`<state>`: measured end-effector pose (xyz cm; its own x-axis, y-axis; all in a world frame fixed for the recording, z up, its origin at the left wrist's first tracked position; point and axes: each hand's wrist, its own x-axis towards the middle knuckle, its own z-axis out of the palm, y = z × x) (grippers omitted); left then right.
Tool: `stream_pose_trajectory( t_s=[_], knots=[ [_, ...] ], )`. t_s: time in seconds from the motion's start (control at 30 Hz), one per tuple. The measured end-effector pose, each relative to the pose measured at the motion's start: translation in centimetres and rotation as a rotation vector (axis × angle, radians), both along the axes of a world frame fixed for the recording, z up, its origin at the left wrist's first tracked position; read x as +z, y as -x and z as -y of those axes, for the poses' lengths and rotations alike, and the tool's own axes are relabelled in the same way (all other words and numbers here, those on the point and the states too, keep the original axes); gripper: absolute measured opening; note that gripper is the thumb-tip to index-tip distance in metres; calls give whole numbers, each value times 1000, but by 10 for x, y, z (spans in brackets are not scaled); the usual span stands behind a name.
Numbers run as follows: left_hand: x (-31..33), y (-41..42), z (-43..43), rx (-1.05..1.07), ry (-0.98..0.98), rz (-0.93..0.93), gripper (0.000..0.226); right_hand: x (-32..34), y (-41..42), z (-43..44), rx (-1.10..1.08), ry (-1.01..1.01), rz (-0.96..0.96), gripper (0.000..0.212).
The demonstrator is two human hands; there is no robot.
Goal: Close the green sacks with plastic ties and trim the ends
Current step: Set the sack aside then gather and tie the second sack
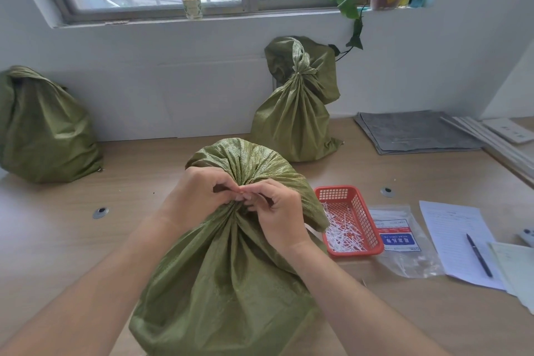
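**A:** Fingers first, quick.

**B:** Both sets are curled tight, and the fingertips (244,193) meet on the gathered neck (238,208) of the near sack (228,274). The left hand (199,196) grips the bunch from its side. The right hand (278,211) pinches at the same spot.

**A:** Tie visible?

**B:** Not clearly, the fingertips cover it. It's probably being threaded or pulled right there, but I can't confirm.

**A:** Sack position?

**B:** Upright on the wooden table (86,240), directly in front of the person, with its loose top flopped over behind the hands. The red basket (373,228) sits just beside it on the right and holds white trimmed ends (342,235). A bag of cable ties (401,237) lies next to the basket.

**A:** How to do this step well?

**B:** My read: clamp the pleats with the left hand just under the tie so the bunch can't spread. Feed the tail straight through the head and cinch until the fabric won't slip. The far sack (294,118) by the wall shows the target, a tight waist with the top above it. Then cut close and drop the offcut in the basket.

**A:** Others?

**B:** One more sack (43,130) at far left. I can't see a tie on it from here.
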<state>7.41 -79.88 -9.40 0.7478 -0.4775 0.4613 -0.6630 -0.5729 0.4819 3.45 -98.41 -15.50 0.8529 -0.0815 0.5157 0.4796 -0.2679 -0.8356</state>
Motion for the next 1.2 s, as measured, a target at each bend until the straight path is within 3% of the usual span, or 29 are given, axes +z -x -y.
stream_pose_trajectory(
  t_s=[0.2, 0.43, 0.53, 0.8, 1.0, 1.2],
  knots=[
    [-1, 0, 0, -47, -59, 72, 10, 6, 6, 3, -7, -53, -98, 12],
    [-2, 5, 3, -49, -72, 171, 21, 5, 4, 3, -86, 155, 29, 9],
    [-2, 8, 3, -33, -62, 152, 30, 5, 4, 1, -80, 128, -76, 12],
    [-15, 11, 6, 23, 7, 129, 11, 16, 10, -5, -107, -50, -336, 7],
    [-24, 14, 7, 56, 22, 117, 12, 16, 7, -9, -87, 24, -433, 13],
    [-35, 8, -5, 147, 36, 94, 16, 16, 8, -11, -33, -70, -457, 7]
  ],
)
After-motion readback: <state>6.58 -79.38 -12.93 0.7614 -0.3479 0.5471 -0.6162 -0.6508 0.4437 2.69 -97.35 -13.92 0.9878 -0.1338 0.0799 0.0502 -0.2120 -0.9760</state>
